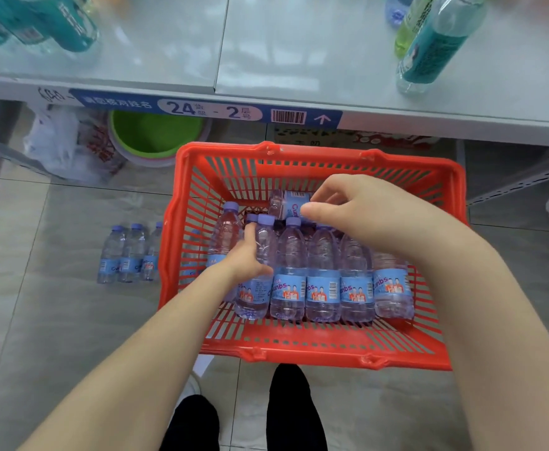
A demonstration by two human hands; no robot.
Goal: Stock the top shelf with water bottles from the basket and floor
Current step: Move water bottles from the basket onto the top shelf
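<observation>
A red plastic basket (315, 351) stands on the tiled floor below me, holding several small water bottles (323, 281) with purple caps and blue labels. My left hand (245, 258) reaches down into the basket and wraps around the neck and shoulder of one bottle (256, 297) at the left of the row. My right hand (357, 211) is above the basket's far side, its thumb and fingers pinching a bottle (287, 205) that lies on its side. Three more bottles (130, 255) stand on the floor left of the basket.
A white shelf (299, 43) runs across the top, with a blue label strip (208, 110) on its edge. Teal bottles (38, 24) stand at its left, teal and green bottles (435, 43) at its right. A green basin (156, 135) and plastic bags (61, 148) sit under the shelf.
</observation>
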